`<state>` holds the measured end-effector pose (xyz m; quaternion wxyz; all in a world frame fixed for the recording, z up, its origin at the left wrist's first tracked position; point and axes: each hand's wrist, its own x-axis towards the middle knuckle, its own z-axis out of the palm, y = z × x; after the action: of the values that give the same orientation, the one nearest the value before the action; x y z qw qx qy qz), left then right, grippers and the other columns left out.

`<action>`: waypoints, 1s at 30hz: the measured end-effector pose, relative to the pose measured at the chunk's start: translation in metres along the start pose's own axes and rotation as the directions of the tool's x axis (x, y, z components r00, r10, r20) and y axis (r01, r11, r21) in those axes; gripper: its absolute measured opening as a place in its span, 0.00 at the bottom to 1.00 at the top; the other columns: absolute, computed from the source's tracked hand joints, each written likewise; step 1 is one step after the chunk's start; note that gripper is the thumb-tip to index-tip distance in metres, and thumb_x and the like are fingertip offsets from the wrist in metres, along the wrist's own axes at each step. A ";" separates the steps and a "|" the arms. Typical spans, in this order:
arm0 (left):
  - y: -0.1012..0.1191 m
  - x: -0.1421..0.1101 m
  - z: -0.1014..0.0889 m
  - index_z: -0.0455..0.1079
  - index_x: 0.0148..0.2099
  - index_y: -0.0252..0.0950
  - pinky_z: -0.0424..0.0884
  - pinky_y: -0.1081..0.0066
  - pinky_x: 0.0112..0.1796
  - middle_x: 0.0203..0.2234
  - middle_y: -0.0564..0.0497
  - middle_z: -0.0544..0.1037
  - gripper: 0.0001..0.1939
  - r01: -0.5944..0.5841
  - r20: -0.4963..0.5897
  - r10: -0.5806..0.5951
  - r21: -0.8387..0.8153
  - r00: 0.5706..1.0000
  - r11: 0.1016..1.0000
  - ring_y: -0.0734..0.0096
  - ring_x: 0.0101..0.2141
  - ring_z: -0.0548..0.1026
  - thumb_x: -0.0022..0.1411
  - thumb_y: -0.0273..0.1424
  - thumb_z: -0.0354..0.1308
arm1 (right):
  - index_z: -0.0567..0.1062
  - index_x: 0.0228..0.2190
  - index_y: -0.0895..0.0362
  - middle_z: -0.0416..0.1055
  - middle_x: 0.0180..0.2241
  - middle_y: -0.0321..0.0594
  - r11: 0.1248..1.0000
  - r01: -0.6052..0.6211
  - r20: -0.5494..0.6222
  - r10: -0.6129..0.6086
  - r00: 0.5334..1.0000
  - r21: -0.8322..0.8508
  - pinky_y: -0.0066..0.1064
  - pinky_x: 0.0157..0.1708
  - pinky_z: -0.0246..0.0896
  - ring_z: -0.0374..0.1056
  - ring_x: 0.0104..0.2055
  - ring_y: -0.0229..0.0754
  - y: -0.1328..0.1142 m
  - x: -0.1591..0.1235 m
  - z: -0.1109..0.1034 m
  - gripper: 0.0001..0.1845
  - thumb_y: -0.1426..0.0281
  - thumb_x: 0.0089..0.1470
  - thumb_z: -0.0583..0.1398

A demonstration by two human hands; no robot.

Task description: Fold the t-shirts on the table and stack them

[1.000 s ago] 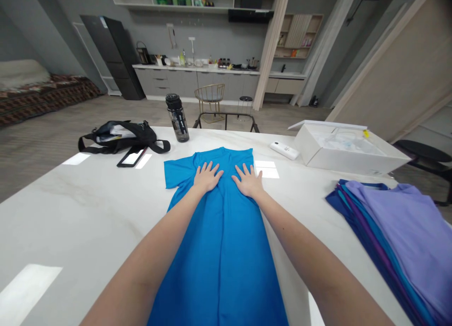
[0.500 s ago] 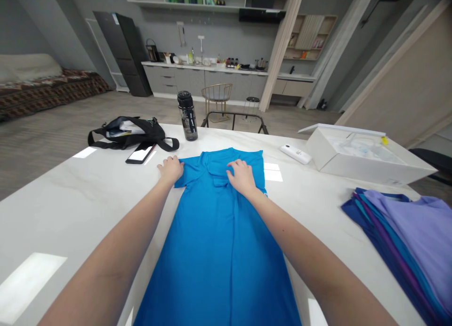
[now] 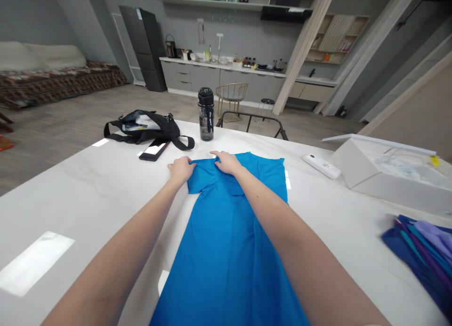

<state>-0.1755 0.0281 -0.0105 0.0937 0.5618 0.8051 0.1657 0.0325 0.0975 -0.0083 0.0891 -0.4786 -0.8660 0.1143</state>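
Note:
A blue T-shirt (image 3: 219,250) lies lengthwise on the white table, its collar end away from me and its lower edge cut off by the frame. The right side is folded inward over the body. My left hand (image 3: 181,170) pinches the outer end of the left sleeve. On the shoulder seam, my right hand (image 3: 228,163) has its thumb and fingers closed on the fabric. My right forearm covers part of the shirt's right half.
Beyond the shirt stand a dark water bottle (image 3: 206,116) and a black bag (image 3: 148,126) beside a phone (image 3: 154,150). To the right are a white handheld device (image 3: 322,166), an open white box (image 3: 399,187) and a stack of folded clothes (image 3: 420,255).
Both hands were flat on the shirt's chest. My left hand moved out to the sleeve end, and my right hand shifted left to the shoulder. The camera view has turned left.

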 end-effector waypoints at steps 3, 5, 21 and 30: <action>0.006 -0.002 -0.012 0.73 0.36 0.39 0.65 0.58 0.45 0.34 0.44 0.80 0.15 -0.065 -0.035 0.061 -0.120 0.997 0.991 0.51 0.43 0.76 0.63 0.44 0.54 | 0.75 0.54 0.48 0.75 0.52 0.44 0.999 0.010 0.031 -0.011 0.999 0.033 0.39 0.50 0.61 0.69 0.54 0.51 -0.003 0.013 0.007 0.18 0.66 0.63 0.57; 0.019 -0.007 -0.024 0.71 0.31 0.38 0.66 0.64 0.39 0.28 0.48 0.77 0.16 -0.168 -0.114 0.140 -0.290 0.984 0.942 0.58 0.36 0.75 0.62 0.44 0.55 | 0.78 0.45 0.51 0.77 0.46 0.43 0.996 0.004 -0.002 -0.004 1.000 0.089 0.35 0.47 0.62 0.71 0.49 0.48 -0.003 0.016 0.009 0.12 0.66 0.63 0.57; 0.233 -0.068 0.006 0.72 0.46 0.35 0.78 0.66 0.39 0.41 0.44 0.79 0.11 0.232 0.375 0.478 -0.915 0.794 0.332 0.67 0.36 0.80 0.66 0.37 0.57 | 0.72 0.35 0.56 0.75 0.25 0.41 -0.307 -0.199 0.299 0.326 0.897 0.931 0.37 0.33 0.74 0.74 0.30 0.45 0.097 -0.118 -0.059 0.21 0.52 0.66 0.53; 0.179 -0.043 0.070 0.69 0.61 0.40 0.55 0.42 0.63 0.59 0.41 0.72 0.21 -0.591 0.103 0.595 -0.067 0.797 0.804 0.51 0.60 0.68 0.70 0.31 0.45 | 0.73 0.41 0.55 0.77 0.36 0.43 0.214 -0.475 0.209 0.695 0.688 0.854 0.35 0.38 0.71 0.74 0.39 0.46 0.112 -0.165 -0.036 0.14 0.62 0.55 0.66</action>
<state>0.0195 0.0551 -0.0105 0.0934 0.7927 0.5792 0.1656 0.2190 0.0191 -0.0132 0.3597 -0.6659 -0.4194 0.5014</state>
